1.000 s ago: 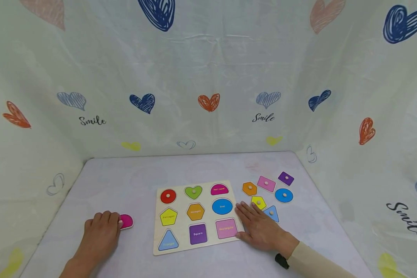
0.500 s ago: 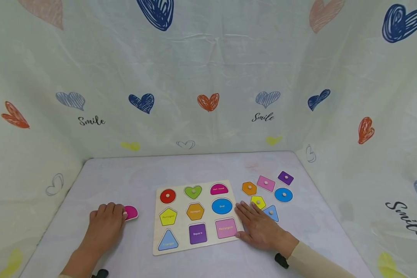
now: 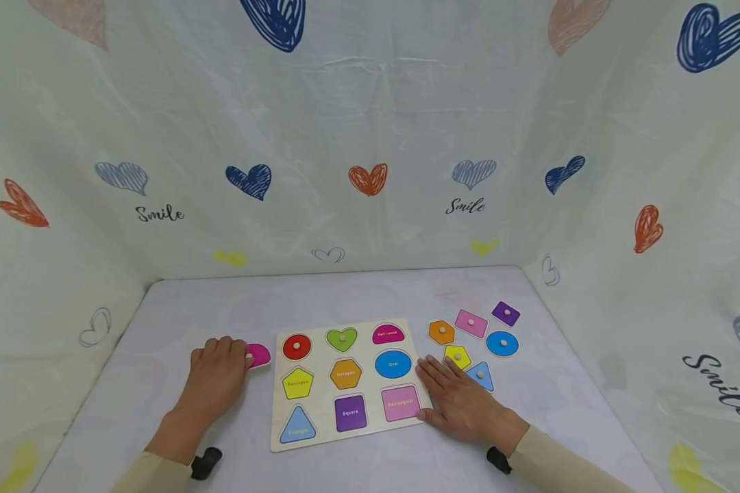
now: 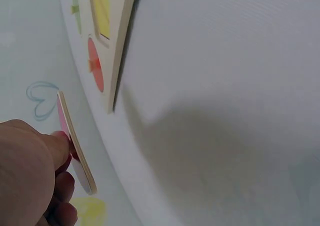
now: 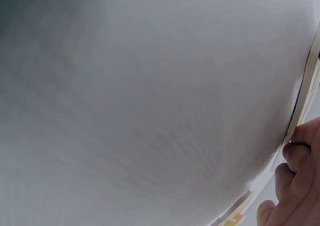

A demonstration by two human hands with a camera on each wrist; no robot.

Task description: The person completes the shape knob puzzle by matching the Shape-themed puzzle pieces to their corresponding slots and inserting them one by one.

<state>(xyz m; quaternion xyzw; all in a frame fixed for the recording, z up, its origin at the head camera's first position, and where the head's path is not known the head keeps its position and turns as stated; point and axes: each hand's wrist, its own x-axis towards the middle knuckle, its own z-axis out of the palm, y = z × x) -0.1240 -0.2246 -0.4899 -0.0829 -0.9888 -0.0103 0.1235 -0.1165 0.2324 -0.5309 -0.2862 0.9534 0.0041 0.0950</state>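
My left hand (image 3: pixel 218 378) pinches a magenta half-round puzzle piece (image 3: pixel 260 355) by its knob, just left of the wooden shape board (image 3: pixel 321 431). In the left wrist view the half-round piece (image 4: pixel 75 141) is seen edge-on and lifted off the table, its shadow below. My right hand (image 3: pixel 465 404) lies flat with fingers extended, touching the board's right edge; the right wrist view shows its fingers (image 5: pixel 295 161) against that edge. On the board, the red circle (image 3: pixel 297 347) and green heart (image 3: pixel 342 339) carry knobs. The magenta half-round slot (image 3: pixel 388 334) is at its top right.
Right of the board lie loose knobbed pieces: an orange hexagon (image 3: pixel 441 332), pink rectangle (image 3: pixel 471 324), purple piece (image 3: pixel 506 313), blue oval (image 3: pixel 502 344), yellow pentagon (image 3: pixel 457 357) and blue triangle (image 3: pixel 481 376). A heart-printed curtain (image 3: pixel 407 103) encloses the table's back and sides.
My left hand has carried the half-round piece rightward and away from me, from the table's left side to near the board's top left corner. The right hand stays on the board's edge.
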